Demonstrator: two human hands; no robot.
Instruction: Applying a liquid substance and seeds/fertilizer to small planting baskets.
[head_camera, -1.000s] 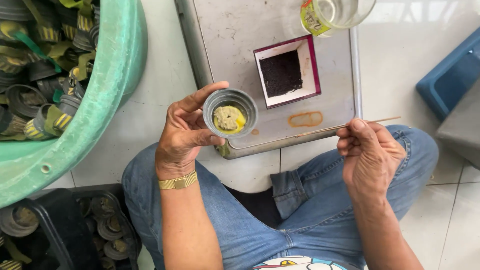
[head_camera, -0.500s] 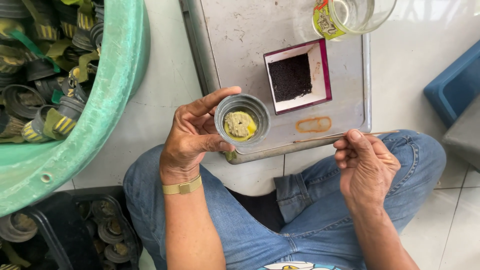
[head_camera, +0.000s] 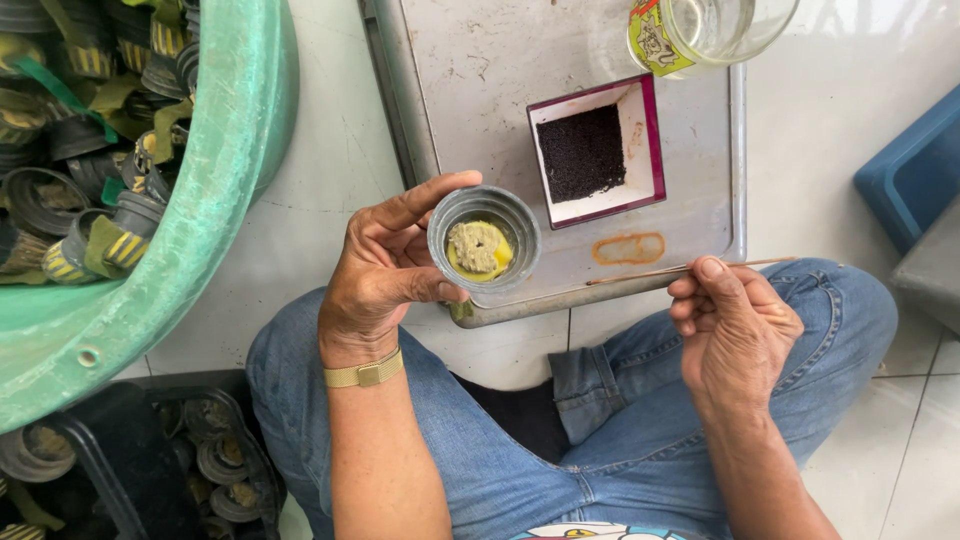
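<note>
Your left hand has a small grey cup in its grip, thumb along the near side and forefinger curled over the far rim, mouth facing up at you. Inside sits a pale crumbly lump on a yellow base. You're holding the cup in the air just over the near edge of the metal tray, close to its near left corner.

Your right hand is clenched round a thin wooden stick, pinched between thumb and fingertips; the stick lies almost level, its tip pointing left above the tray's near edge, well short of the cup.

On the tray, towards its middle, sits a square white box with a maroon rim, dark granules filling it. A glass jar stands at the far right corner. A green tub heaped with more cups sits on the floor to your left.
</note>
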